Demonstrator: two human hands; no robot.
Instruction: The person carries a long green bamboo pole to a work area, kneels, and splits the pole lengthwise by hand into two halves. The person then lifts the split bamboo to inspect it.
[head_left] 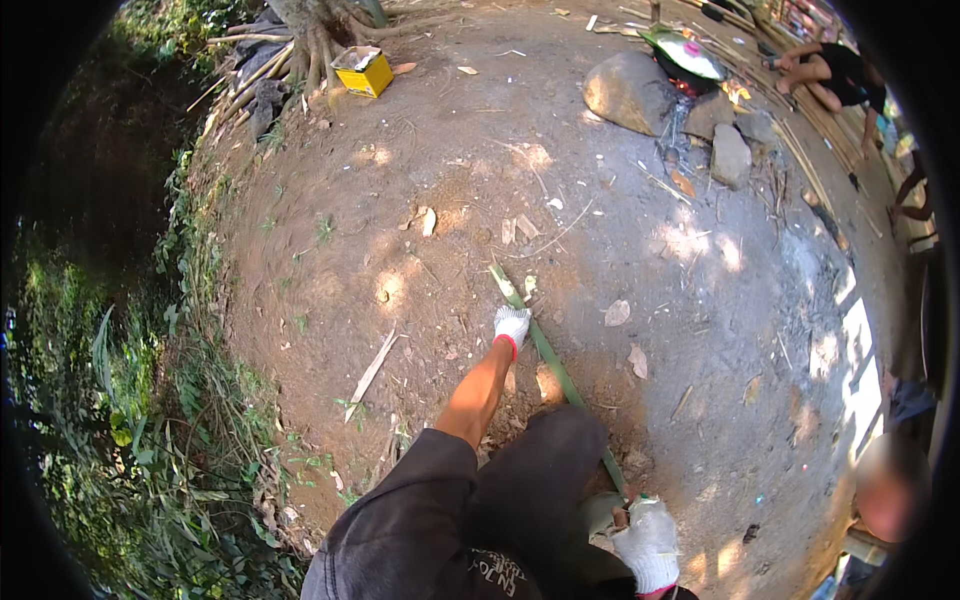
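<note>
A long green strip that looks like split bamboo (556, 366) runs slantwise from the ground ahead of me down past my bent knee. My left hand (512, 324), in a white knit glove with a red cuff, is closed around it near its far end. Pale cut wood shows at that tip. My right hand (648, 545), also in a white glove, is curled beside the strip's near end, next to my leg. A small brown piece shows at its fingers, but I cannot make out what it grips.
A yellow box (363, 72) stands by tree roots at the far left. At the far right a wok (686, 58) sits over a fire between large stones (630, 92). Several people are along the right edge. Plants (215, 400) border the left. Wood scraps (371, 374) litter the dirt.
</note>
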